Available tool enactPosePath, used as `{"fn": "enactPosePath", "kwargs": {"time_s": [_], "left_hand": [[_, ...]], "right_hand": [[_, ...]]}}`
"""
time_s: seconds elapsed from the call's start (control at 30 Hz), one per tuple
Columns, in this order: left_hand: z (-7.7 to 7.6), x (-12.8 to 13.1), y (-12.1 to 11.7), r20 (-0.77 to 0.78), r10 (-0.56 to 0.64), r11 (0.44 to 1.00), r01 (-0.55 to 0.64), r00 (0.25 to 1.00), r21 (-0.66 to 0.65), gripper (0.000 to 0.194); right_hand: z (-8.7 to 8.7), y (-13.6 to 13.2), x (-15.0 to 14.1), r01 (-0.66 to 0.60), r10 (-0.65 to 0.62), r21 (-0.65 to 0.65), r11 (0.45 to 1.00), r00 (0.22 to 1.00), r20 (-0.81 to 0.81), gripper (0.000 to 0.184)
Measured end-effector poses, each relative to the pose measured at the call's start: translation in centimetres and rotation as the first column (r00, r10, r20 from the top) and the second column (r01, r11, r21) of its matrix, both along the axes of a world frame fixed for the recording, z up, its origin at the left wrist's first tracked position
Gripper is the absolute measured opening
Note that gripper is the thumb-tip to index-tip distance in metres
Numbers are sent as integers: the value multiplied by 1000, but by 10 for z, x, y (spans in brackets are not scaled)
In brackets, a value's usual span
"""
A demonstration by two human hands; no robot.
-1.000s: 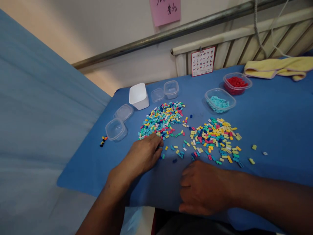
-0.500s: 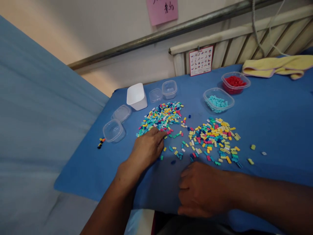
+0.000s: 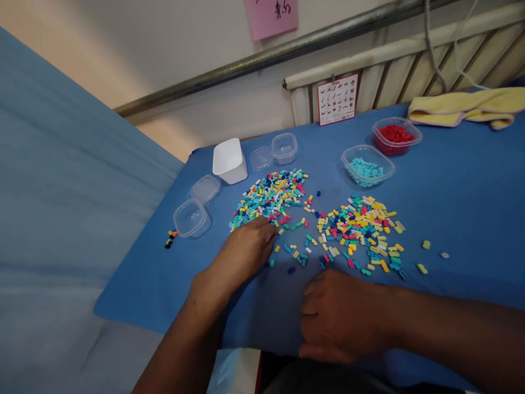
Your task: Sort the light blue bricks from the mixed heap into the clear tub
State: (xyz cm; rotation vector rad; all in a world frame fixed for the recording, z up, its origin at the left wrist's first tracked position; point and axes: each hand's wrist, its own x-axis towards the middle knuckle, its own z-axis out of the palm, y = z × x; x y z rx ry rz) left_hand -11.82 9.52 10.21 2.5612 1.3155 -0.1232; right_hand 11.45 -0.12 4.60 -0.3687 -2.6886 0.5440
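Fingers bent down, my left hand (image 3: 252,243) is at the near edge of the left heap of small coloured building bricks (image 3: 273,191). Its fingertips are tucked under, so anything between them is hidden. My right hand (image 3: 334,317) rests closed on the blue cloth near the front edge, just below the right heap of mixed bricks (image 3: 361,227). Its curled fingers face away from view, and whether they hold a brick cannot be seen. Loose bricks (image 3: 297,254) lie scattered between the two heaps.
Clear tubs hold light-blue bricks (image 3: 365,172) and red bricks (image 3: 396,134). Further left are an empty clear tub (image 3: 284,149), a white bin (image 3: 230,161) and another clear tub (image 3: 191,219). A yellow cloth (image 3: 463,109) lies at the back right; a picture card (image 3: 337,99) leans behind.
My left hand has shifted slightly at the edge of the left heap, its fingers tucking lower among the bricks. My right hand stays in place, and the view has moved a little.
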Motion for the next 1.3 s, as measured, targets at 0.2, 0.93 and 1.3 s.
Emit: {"fn": "enactPosePath", "kwargs": {"time_s": [0.2, 0.93, 1.3], "left_hand": [[7, 13, 7, -103, -66, 997, 63, 993, -32, 27], [10, 34, 41, 490, 342, 907, -146, 802, -395, 27], [7, 121, 95, 628, 414, 839, -9, 659, -543, 15]], "right_hand": [[-1, 0, -1, 3, -2, -23, 1000, 999, 40, 45], [-2, 3, 0, 8, -8, 14, 1000, 1000, -23, 41], [2, 8, -2, -18, 17, 27, 999, 1000, 24, 41]]}}
